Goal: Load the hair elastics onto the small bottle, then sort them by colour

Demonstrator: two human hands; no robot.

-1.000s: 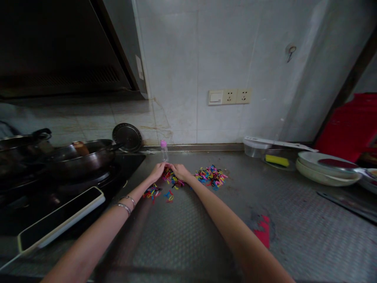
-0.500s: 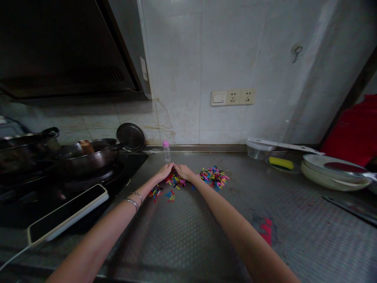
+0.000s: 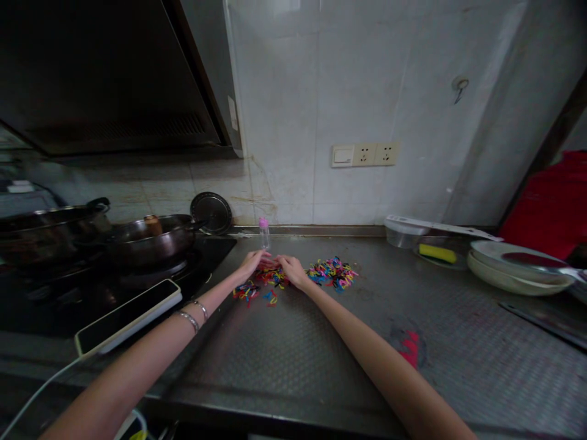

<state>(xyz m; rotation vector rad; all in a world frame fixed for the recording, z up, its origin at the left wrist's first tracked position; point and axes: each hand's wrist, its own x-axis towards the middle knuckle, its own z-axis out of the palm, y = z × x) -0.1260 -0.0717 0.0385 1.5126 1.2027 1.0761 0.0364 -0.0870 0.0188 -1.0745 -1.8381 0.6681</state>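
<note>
Small rubber bands [image 3: 274, 280] in many colours lie in a loose pile on the metal counter [image 3: 275, 348]. Along the pile's left and far side, my left hand [image 3: 254, 262] rests with fingers stretched out, open. My right hand [image 3: 293, 271] lies on the pile's right edge, fingers extended and slightly bent towards the left hand, with no grip on anything that I can see. Right of it is a second heap of rubber bands [image 3: 334, 272]. A clear bottle with a pink cap [image 3: 264, 233] stands behind my left hand.
On the left, a pan [image 3: 151, 244] sits on the black stove [image 3: 202, 260], with a white-edged phone-like device [image 3: 131, 318] in front. A yellow sponge [image 3: 438, 253], a plastic tub [image 3: 403, 234] and stacked bowls [image 3: 518, 274] stand right. A red patch [image 3: 409, 349] marks the counter.
My hands have moved apart from a touching position, the left going left and the right slightly right. More of the rubber bands shows between them. The camera view has shifted a little.
</note>
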